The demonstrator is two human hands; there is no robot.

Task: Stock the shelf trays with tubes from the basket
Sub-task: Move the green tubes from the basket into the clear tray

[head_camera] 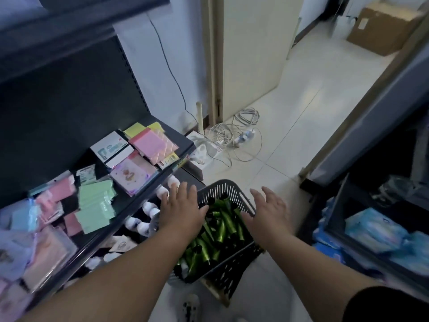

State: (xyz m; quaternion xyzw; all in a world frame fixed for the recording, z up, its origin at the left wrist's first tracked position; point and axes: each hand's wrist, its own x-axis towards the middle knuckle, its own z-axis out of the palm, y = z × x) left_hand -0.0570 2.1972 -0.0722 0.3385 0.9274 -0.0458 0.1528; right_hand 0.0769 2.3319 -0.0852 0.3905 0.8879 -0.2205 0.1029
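On the far left a dark shelf (137, 196) carries flat packets: green ones (96, 205) near the front, pink ones (151, 145) and a white box (111, 145) further back. On the level below it, a row of small white bottles (148, 209) shows under the shelf's front edge.

Just right of those bottles is the left hand (181, 210), palm down, with its fingers straight and spread over the left rim of the basket (224, 185). It holds nothing; I cannot tell whether it touches the rim.

The basket is dark grey with slotted walls, stands low in front of the person, and is filled with green tubes (220, 228) with black caps, lying in a loose heap.

The right hand (269, 214) is over the basket's right rim, also flat, fingers spread, holding nothing.

Beyond the basket, white cables (234, 135) lie tangled on the tiled floor. At the far right, blue packs (376, 231) sit on another shelf, and a cardboard box (380, 29) stands far back on the floor.
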